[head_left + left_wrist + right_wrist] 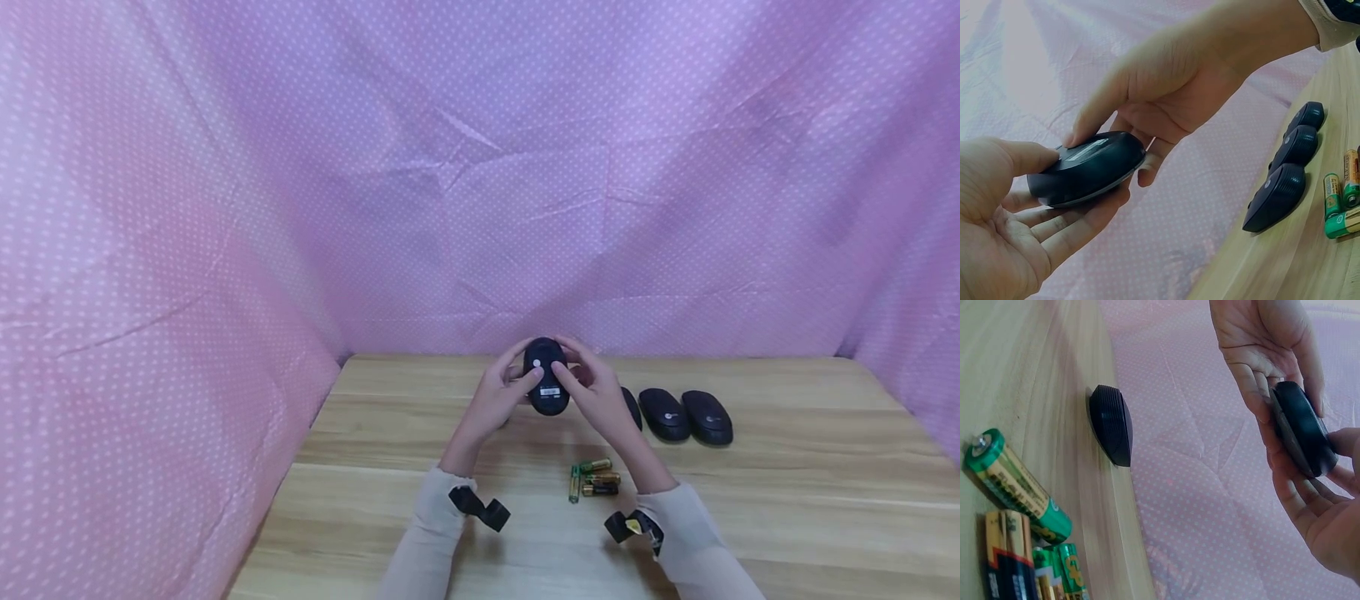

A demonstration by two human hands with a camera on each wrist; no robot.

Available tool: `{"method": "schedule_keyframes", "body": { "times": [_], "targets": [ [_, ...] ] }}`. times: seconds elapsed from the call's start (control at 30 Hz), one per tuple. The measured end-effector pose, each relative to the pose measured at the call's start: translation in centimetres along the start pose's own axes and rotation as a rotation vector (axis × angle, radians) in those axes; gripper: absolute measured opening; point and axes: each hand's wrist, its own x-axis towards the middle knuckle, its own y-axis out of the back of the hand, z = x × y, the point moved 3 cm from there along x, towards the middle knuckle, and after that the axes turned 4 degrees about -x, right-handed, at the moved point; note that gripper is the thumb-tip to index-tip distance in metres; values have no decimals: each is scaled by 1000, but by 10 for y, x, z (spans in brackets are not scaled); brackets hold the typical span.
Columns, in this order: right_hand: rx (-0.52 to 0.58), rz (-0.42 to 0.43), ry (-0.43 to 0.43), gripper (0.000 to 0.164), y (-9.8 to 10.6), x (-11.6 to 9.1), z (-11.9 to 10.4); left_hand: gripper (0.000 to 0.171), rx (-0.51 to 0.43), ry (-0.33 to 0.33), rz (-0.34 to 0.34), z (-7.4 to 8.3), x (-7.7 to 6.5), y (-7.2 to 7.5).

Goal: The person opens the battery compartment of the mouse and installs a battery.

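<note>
Holding black mouse (547, 377) up above wooden table (360, 467), with underside facing the head camera. Gripping with both hands at once: pinching one side with left hand (498, 398), by thumb on the underside and fingers beneath; pinching the other side with right hand (597, 393) in much the same way. Can see white label (550, 392) on the underside, just below the thumbs.

Done, by the look of it: lifted clear of the table and turned bottom up. Can make out no open hatch on the visible face. Cannot tell a latched cover from a loosened one at this angle.

Left, as judged: most of the handling of this piece. Count four batteries (596, 465) in a loose cluster on the table, touched by neither hand. Cannot see inside the held mouse, so cannot say whether loaded or not.

Find three more mice (664, 414) to the right, right way up, in a row, with one partly hidden behind the right arm. Find another dark mouse (1113, 428) standing on the table in the right wrist view, probably mostly hidden by the left hand in the head view. Cannot tell whether finished with or untouched.
</note>
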Motion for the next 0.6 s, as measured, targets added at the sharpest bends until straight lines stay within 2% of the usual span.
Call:
{"method": "schedule_keyframes", "body": {
  "times": [0.27, 0.4, 0.6],
  "targets": [
    [-24, 90, 7, 38, -4, 1, 4, 56, 16, -4, -8, -7, 2, -5],
    [-23, 106, 4, 36, -5, 1, 5, 57, 32, -6, -4, -9, 2, -7],
    [-75, 111, -43, 35, -2, 1, 5, 57, 36, -17, -14, -11, 2, -11]
  ]
}}
